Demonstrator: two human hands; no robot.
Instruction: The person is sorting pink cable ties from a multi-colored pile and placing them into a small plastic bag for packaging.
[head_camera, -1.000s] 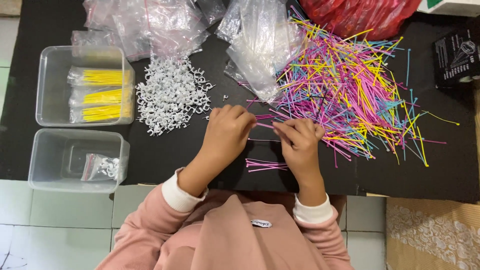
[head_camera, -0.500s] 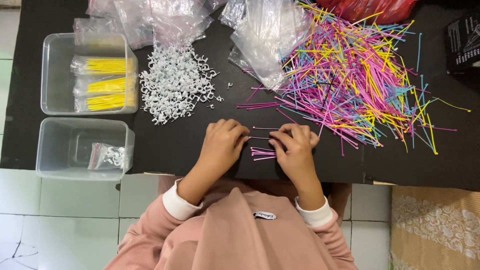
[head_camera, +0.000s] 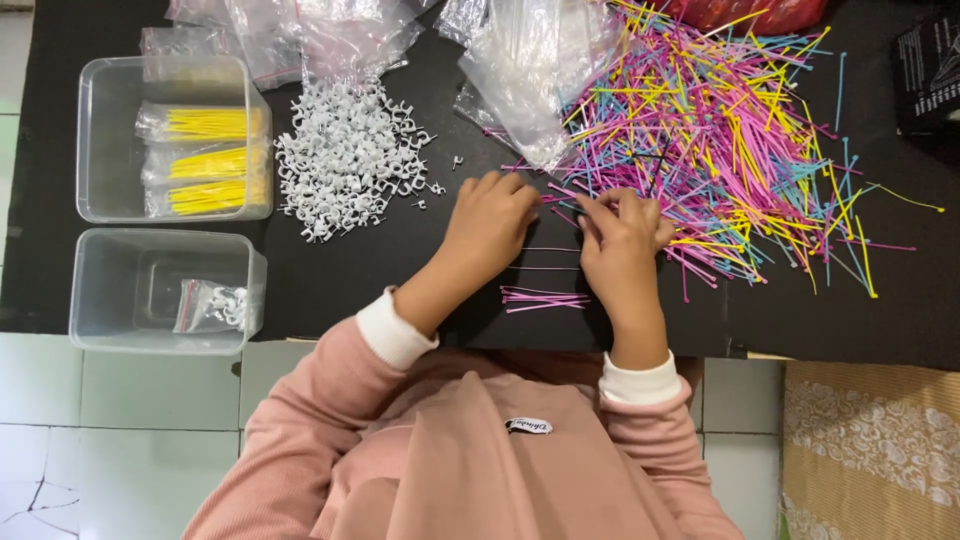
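Note:
My left hand (head_camera: 492, 222) rests knuckles-up on the black mat (head_camera: 380, 280), fingers curled at the near edge of a big heap of coloured cable ties (head_camera: 720, 130). My right hand (head_camera: 620, 235) sits beside it, its fingertips pinching at pink ties in the heap's edge. A small sorted bundle of pink ties (head_camera: 545, 298) lies on the mat just below both hands, and two single pink ties lie between the wrists. What the fingers hold is hidden.
A pile of white cable clips (head_camera: 345, 160) lies left of my hands. Far left stand two clear tubs, one with bags of yellow ties (head_camera: 175, 140), one with a small bag of clips (head_camera: 165, 290). Empty clear bags (head_camera: 530, 60) lie behind. A black box (head_camera: 930, 70) sits far right.
Both hands have moved up from the pink bundle toward the edge of the coloured heap. The camera view has shifted slightly.

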